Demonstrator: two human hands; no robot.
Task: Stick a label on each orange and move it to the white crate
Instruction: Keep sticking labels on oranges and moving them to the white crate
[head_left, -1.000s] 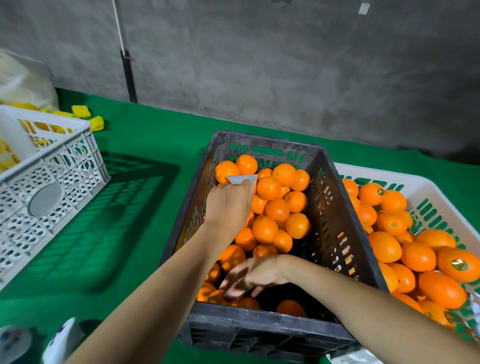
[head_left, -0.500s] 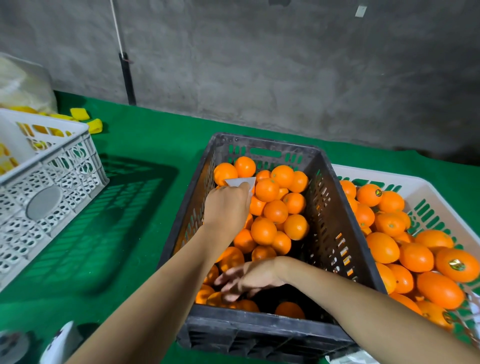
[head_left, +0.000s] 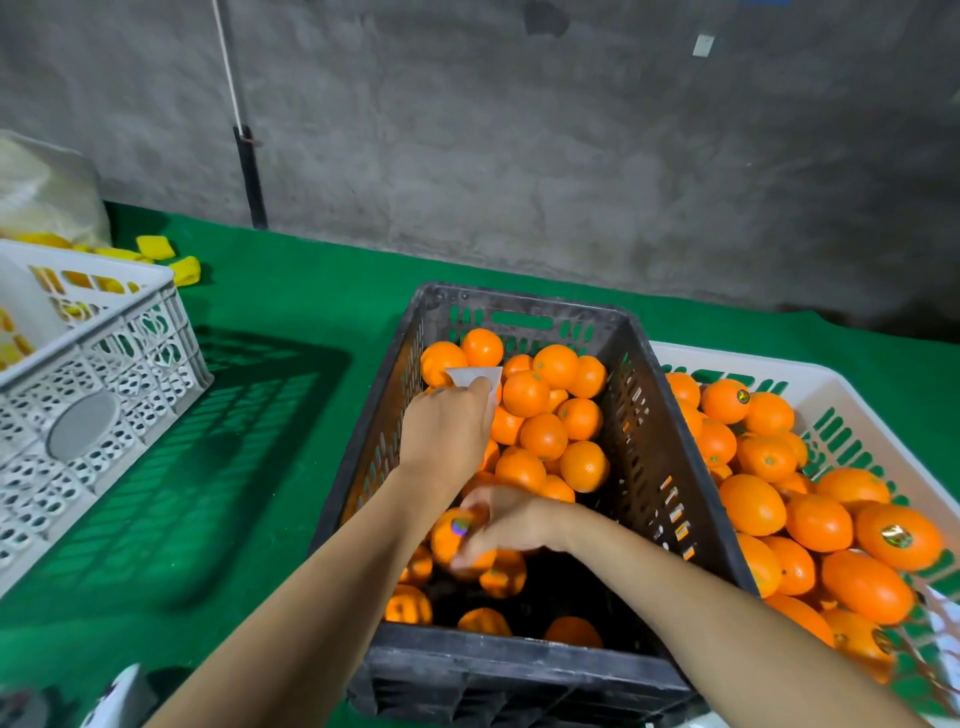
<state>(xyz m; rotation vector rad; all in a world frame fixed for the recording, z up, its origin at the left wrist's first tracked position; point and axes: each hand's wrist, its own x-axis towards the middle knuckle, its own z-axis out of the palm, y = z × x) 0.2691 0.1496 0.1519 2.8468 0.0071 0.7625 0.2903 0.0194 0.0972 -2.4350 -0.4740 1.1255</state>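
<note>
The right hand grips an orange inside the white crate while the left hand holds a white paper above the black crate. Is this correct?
Not quite. The head view shows the right hand gripping the orange inside the black crate, not the white crate. The left hand does hold a white paper above the black crate.

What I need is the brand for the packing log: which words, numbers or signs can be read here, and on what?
No text is legible.
Sticker on the orange gripped by the right hand: blurred.
Gold stickers on oranges in the white crate: too small.
White sheet in the left hand: no print visible.
Tag on the wall: too small.
</note>
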